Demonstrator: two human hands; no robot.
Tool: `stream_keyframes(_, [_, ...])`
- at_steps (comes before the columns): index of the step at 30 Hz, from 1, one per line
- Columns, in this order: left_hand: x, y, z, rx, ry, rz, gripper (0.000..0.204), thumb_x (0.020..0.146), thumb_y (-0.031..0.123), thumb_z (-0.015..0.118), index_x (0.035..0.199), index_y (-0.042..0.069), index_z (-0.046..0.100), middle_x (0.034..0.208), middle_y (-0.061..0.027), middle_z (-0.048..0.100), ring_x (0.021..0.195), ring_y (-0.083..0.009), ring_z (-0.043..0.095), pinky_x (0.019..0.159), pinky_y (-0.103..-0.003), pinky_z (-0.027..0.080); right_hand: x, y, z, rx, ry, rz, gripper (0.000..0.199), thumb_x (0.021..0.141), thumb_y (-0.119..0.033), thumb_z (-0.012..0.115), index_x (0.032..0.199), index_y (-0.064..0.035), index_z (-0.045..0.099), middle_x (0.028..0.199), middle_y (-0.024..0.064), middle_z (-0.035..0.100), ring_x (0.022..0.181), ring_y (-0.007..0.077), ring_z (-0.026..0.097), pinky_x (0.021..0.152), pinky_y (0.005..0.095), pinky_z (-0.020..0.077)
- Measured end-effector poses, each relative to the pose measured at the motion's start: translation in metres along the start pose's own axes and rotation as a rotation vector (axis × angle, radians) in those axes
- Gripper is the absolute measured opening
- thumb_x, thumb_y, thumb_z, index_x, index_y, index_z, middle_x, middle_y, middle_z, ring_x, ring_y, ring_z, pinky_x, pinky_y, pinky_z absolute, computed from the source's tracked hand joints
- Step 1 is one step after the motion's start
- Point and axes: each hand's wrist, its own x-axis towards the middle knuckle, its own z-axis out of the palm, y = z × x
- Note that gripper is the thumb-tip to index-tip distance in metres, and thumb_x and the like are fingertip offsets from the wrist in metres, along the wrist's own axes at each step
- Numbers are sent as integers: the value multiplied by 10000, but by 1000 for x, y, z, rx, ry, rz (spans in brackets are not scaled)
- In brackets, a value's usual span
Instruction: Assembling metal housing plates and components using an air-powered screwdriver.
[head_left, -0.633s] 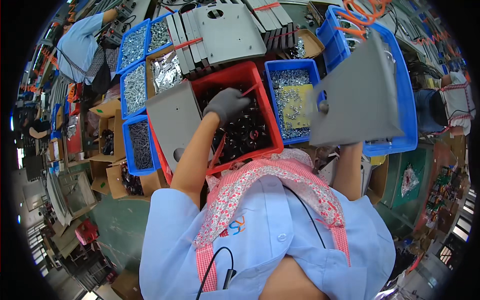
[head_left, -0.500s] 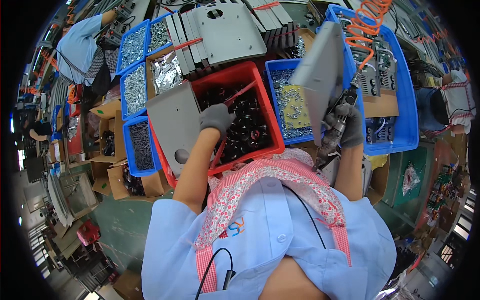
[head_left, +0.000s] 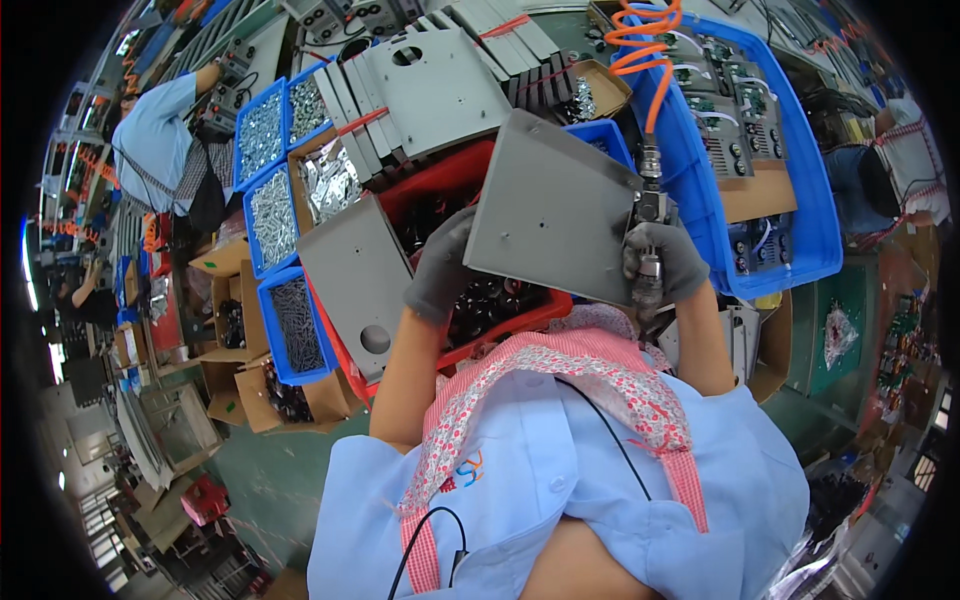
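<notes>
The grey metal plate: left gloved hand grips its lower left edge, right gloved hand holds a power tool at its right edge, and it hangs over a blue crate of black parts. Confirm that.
Wrong crate colour. In the head view the grey metal plate, held by the left hand with the right hand gripping the power tool, hangs over a red crate of black parts. The rest stands.

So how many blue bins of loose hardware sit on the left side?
4: two side by side at top left, one below them, and one lower still holding dark parts. Others may be hidden under the plates.
</notes>
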Motion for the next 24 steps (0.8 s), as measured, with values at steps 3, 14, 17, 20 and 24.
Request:
stream_keyframes(3, [0,-17,-11,123,-97,87,352,909,178,554,1193,-29,554,1034,-75,649,882,-174,640,786,-271,510,0,-2,7,9,-17,42,229,668,-65,630,879,-3,565,631,67,554,439,183,562,429,332,500])
stream_keyframes(14, [-18,14,25,-416,-203,-225,672,918,522,487,1376,40,385,1315,-130,490,1180,-240,510,978,-366,426,-2,5,8,-206,40,-25,229,652,-99,664,838,13,593,658,87,588,462,163,572,423,298,480])
stream_keyframes(17, [-23,19,29,-218,-147,-258,719,878,526,550,1364,20,394,1272,-133,520,1149,-234,528,957,-352,437,-3,7,7,-208,58,-27,248,648,-103,668,851,25,605,657,88,594,464,158,571,429,291,481])
stream_keyframes(20, [-24,18,23,-120,-163,-310,691,830,445,629,1320,-5,443,1211,-130,560,1093,-226,556,923,-333,446,-6,9,7,-210,92,-26,254,648,-96,671,860,30,610,656,81,594,466,153,571,432,283,476])
stream_keyframes(24, [-24,20,25,-6,-164,-330,582,783,304,656,1243,-23,517,1143,-121,596,1010,-214,587,881,-318,452,-10,8,9,-211,128,-55,236,655,-81,673,857,24,608,664,72,592,474,144,569,438,274,467])
